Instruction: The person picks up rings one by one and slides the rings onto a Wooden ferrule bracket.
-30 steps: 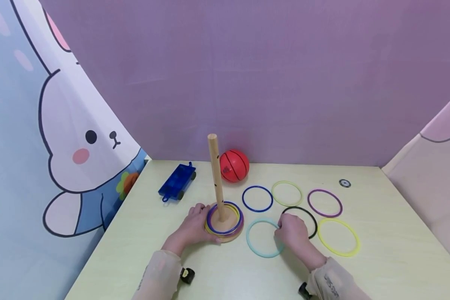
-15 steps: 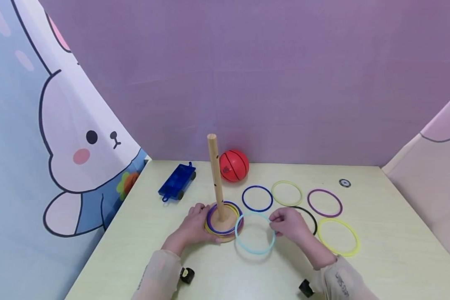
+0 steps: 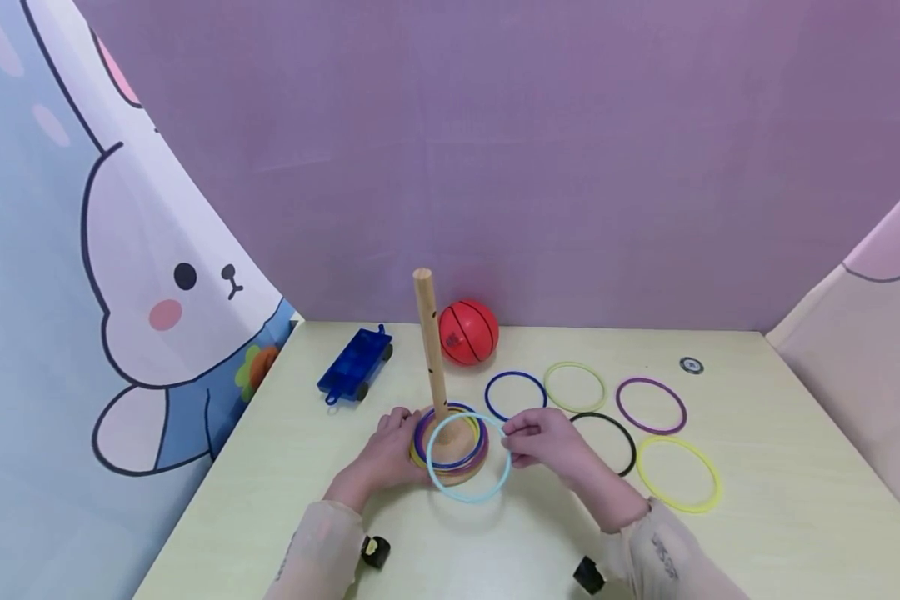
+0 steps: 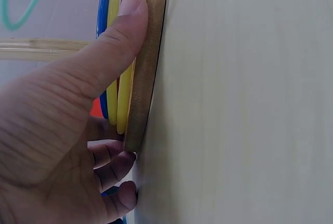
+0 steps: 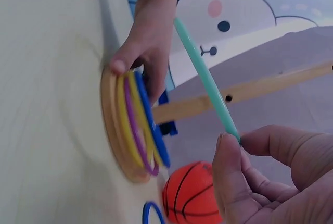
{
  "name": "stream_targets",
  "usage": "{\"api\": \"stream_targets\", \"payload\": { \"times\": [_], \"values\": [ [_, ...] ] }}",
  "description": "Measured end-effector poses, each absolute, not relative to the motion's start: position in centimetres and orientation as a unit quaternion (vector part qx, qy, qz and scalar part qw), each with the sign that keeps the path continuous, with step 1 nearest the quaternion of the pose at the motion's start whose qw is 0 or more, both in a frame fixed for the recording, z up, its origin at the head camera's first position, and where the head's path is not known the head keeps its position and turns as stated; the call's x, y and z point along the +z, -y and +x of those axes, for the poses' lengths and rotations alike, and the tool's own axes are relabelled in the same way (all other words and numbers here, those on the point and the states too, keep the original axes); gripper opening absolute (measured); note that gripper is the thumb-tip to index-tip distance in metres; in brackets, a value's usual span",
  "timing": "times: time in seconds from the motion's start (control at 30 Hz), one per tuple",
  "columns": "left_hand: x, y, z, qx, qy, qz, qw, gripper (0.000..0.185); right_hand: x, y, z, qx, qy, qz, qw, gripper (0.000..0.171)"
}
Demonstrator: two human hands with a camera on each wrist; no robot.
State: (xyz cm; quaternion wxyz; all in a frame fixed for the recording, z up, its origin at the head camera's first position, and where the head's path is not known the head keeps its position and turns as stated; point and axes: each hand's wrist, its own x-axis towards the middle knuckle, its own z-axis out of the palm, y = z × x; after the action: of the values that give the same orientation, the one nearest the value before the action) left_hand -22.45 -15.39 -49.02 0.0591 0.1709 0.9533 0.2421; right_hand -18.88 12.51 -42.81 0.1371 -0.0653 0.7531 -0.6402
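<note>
Now the right hand [image 3: 543, 442] pinches the teal ring [image 3: 468, 457], partly hiding the base [image 3: 450, 475] the left hand [image 3: 387, 454] grips.

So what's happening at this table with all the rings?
A person is working at a ring-stacking toy. The left hand grips the edge of the round wooden base, where several rings already lie around the upright peg. The right hand pinches a light blue ring and holds it above the base, not yet over the peg. Five more rings lie flat on the table to the right.
</note>
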Motion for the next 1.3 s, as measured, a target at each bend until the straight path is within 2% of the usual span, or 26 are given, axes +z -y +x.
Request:
{"api": "stream_targets", "payload": {
  "times": [0.23,0.43,0.97,1.3],
  "values": [
    [-49.4,15.6,-22.8,0.238,-0.953,0.178,0.053,0.119,-41.8,-11.2,-19.0,-0.661,-0.733,-0.072,0.148,0.023],
    [-49.1,15.5,-22.6,0.237,-0.952,0.189,0.039,0.114,-40.5,-10.4,-18.9,-0.684,-0.709,-0.08,0.156,0.028],
    [-49.1,15.4,-22.1,0.278,-0.944,0.177,0.028,0.117,-35.5,-9.3,-18.3,-0.732,-0.66,-0.116,0.12,0.024],
    [-49.5,15.5,-22.6,0.247,-0.953,0.167,0.058,0.121,-31.1,-8.8,-17.8,-0.749,-0.645,-0.13,0.082,0.021]
  ]
}}
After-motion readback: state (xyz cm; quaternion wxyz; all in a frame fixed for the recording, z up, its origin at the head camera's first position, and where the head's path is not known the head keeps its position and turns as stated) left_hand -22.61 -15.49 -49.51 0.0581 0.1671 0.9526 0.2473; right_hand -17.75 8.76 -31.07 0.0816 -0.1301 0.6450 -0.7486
